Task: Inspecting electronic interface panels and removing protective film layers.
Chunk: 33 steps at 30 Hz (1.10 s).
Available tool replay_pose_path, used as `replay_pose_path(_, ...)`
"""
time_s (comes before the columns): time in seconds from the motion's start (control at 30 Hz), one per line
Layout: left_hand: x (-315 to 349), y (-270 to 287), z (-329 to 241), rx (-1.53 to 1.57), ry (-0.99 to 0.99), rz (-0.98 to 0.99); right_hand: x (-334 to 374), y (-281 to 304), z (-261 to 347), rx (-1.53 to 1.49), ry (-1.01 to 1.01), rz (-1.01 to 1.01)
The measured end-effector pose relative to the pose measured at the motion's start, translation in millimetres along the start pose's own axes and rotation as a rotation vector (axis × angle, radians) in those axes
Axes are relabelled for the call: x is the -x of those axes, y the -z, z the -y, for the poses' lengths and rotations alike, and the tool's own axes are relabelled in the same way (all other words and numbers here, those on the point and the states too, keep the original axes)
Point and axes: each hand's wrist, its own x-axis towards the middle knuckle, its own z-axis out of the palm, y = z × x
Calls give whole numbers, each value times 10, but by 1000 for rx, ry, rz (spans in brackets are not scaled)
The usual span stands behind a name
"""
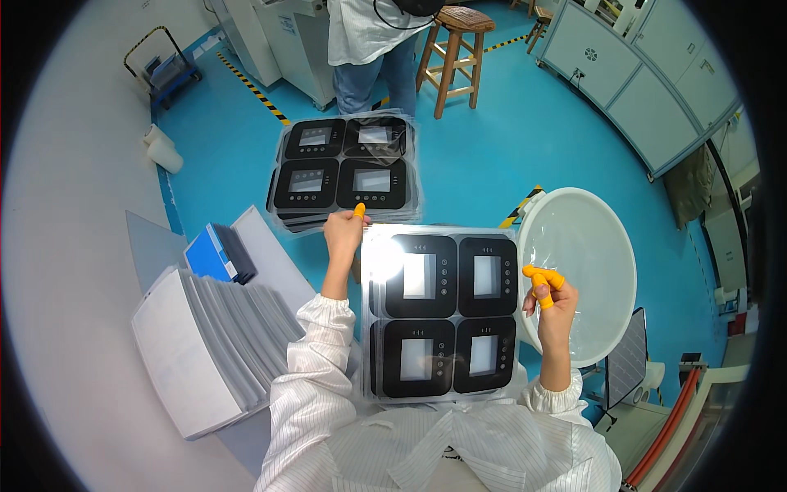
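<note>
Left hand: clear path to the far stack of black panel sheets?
Probably yes. The left hand holds the top left corner of the near sheet of four black panels, and its orange-capped fingertip lies right at the near edge of the far stack. Nothing shows between them, though it would have to let go first.

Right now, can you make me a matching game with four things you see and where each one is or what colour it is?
Things:
1. left hand
2. wooden stool
3. white round tub
4. finger covers

Clues:
A. orange
B. just right of the held sheet
C. holds the top left corner of the sheet of four black panels
D. stands on the blue floor beside a person in jeans

Pairs: 1-C, 2-D, 3-B, 4-A
</note>
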Motion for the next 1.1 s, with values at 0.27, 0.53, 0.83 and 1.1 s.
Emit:
replay_pose_path(0.27, 473, 348, -179, 57, -399, -65, -42, -69, -45, -9, -20, 37)
replay_pose_path(0.53, 757, 336, -285, -271, -681, 28, -52, -329, -65, -8, -42, 104)
replay_pose_path(0.83, 702, 282, -356, -17, -505, 158, -463, -872, -326, 670, 453, 275)
replay_pose_path(1.1, 799, 407, -421, 301, -356, 92, -780, -1435, -699, 839, 521, 484)
